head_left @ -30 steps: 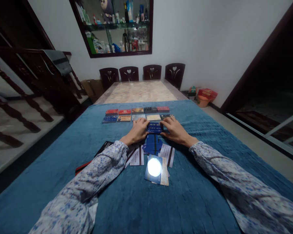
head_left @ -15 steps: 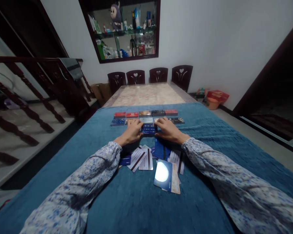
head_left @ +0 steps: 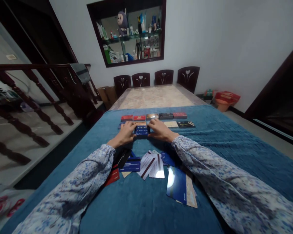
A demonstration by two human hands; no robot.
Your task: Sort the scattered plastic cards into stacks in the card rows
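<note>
Between my two hands is a stack of blue cards (head_left: 141, 130), standing low on the blue cloth. My left hand (head_left: 124, 132) grips its left end, and my right hand (head_left: 160, 130) grips its right end, with the fingers curled over the sides. Just behind it shows an orange card stack (head_left: 140, 123), partly covered. Further back runs a row of neat stacks, among them a gold one (head_left: 152, 116) and a black one (head_left: 166, 115). Nearer to me lie loose cards: white striped ones (head_left: 157, 167), a blue one (head_left: 132, 165), a red one (head_left: 112, 175) and a blue-and-white one (head_left: 177, 185).
A blue cloth (head_left: 127, 208) covers the near part of the long table, leaving the marble-patterned top (head_left: 156, 96) bare at the far end. Dark chairs (head_left: 189, 78) stand behind it. A wooden railing (head_left: 36, 112) is on the left, and a red bag (head_left: 227, 97) on the right.
Both hands have shifted left along the card rows with the blue stack, from before the light-blue stack to before the orange one. My view has turned slightly left, uncovering more loose cards.
</note>
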